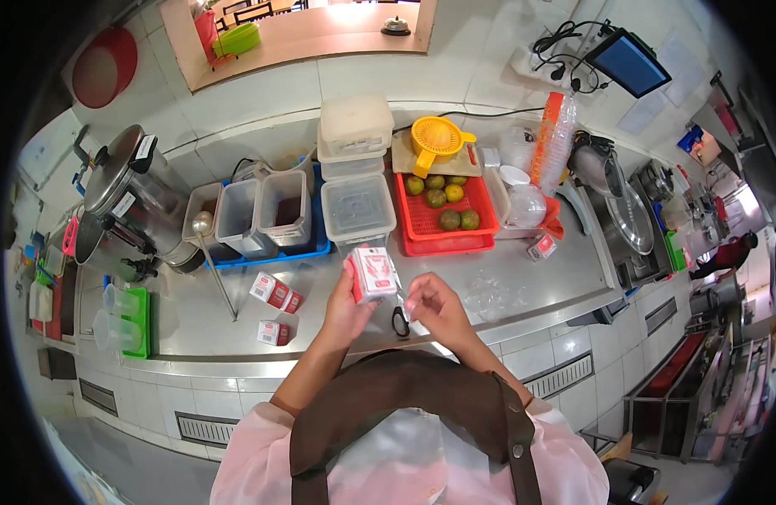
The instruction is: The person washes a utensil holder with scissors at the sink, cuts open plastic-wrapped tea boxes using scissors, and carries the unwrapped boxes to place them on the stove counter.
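Clasping a smooth, boxy carton [373, 273], the left hand [349, 301] sits apart from the curled right hand [438, 307].

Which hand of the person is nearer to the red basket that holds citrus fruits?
Right. The right hand is in front of the red basket; the left hand, holding a small carton, is farther, toward its front left.

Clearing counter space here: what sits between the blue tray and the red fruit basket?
In the head view, a lidded container, with more containers stacked behind it.
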